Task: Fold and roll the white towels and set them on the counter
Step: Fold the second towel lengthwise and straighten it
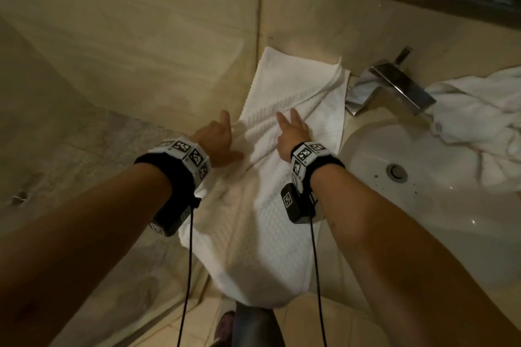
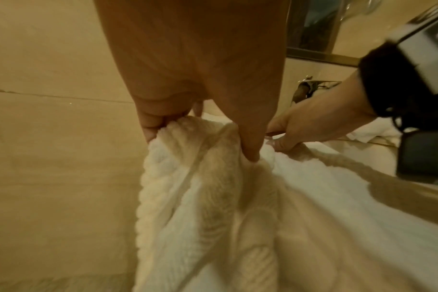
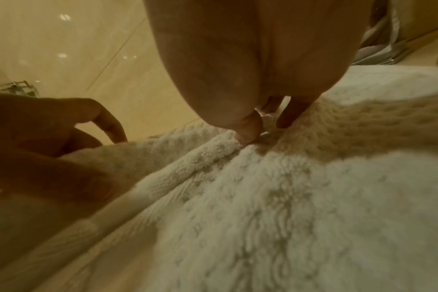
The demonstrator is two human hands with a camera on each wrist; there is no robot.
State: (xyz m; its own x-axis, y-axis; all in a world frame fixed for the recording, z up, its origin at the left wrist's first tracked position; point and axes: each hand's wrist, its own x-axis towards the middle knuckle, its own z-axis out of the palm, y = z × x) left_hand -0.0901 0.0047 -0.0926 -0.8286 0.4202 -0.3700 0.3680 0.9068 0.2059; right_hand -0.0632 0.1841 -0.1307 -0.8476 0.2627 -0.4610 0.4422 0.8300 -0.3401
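At the bottom centre of the head view a white towel (image 1: 253, 234) hangs over the counter (image 1: 332, 284) edge and runs up the middle of the frame to the wall. Mid-frame, the left hand (image 1: 215, 141) pinches its bunched left edge between thumb and curled fingers, while the right hand (image 1: 290, 132) pinches a fold beside it. Farther, upper right, a tap (image 1: 394, 84), a sink (image 1: 423, 205) and a crumpled second towel (image 1: 479, 115).
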